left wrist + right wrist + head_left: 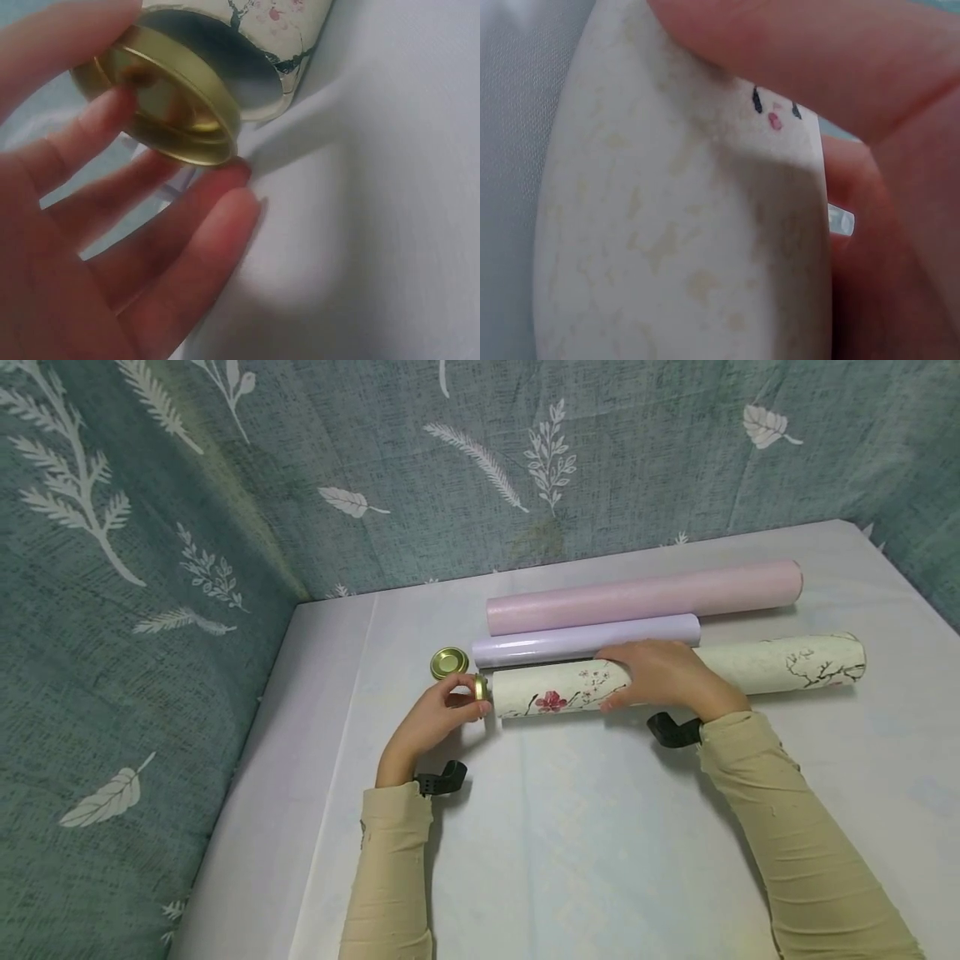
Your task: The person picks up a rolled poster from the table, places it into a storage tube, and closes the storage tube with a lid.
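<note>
Between the thumb and fingers of my left hand (435, 718) is a gold lid (481, 687), held on edge just off the left end of a cream roll with a blossom pattern (772, 667). In the left wrist view the lid (161, 101) shows its hollow inside, beside the open end of the roll (281, 30); the left hand (97, 217) pinches its rim. My right hand (663, 672) lies over the middle of the roll, thumb on the near side and fingers across the top. The right wrist view shows this hand (855, 97) gripping the roll (667, 225).
Behind the patterned roll lie a lilac roll (585, 642) and a longer pink roll (645, 598), roughly parallel to it. A second gold lid (449, 663) rests flat on the white table (570, 835), left of the lilac roll. A green leaf-print cloth (405, 468) hangs behind.
</note>
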`<state>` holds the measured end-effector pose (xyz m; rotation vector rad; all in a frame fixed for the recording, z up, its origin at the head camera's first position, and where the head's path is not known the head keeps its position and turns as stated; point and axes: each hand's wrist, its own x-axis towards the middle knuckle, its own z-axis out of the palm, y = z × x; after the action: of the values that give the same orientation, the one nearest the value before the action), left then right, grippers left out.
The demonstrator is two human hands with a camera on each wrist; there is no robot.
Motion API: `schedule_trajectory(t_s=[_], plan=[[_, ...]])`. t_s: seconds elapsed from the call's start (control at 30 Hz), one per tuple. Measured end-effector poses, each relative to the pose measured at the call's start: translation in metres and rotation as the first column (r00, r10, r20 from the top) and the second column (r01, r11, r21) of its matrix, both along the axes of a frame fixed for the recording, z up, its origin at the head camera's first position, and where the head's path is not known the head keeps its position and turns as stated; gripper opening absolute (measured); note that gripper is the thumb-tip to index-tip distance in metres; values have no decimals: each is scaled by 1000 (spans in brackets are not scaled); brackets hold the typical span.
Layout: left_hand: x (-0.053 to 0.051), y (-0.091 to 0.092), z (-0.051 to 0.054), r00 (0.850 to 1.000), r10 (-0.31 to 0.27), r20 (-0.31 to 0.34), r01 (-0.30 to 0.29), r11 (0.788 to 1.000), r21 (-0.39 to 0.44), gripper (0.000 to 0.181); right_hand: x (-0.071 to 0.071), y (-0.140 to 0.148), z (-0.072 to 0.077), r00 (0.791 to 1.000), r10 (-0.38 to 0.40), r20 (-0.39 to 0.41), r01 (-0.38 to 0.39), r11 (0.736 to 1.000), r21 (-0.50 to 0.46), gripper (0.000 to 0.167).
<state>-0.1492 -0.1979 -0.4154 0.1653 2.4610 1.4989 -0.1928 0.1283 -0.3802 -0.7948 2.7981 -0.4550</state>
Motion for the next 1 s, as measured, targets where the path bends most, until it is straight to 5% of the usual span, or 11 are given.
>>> schedule_trajectory(t_s=[0.13,0.27,0.57,1.0], plan=[[3,5,10,999,0,46,-5,995,101,61,0,0,0,1000,19,0,-19,1000,-6,72],[7,9,20,999,-23,40,18,994,112,71,0,1,0,1000,28,11,-28,1000,-8,74],[9,14,18,994,-96,52,88,985,151,63,2,1,2,1000,18,7,-17,999,-31,69],[8,15,14,990,-101,95,77,970,232,60,2,3,2,999,30,10,-30,998,-64,66]])
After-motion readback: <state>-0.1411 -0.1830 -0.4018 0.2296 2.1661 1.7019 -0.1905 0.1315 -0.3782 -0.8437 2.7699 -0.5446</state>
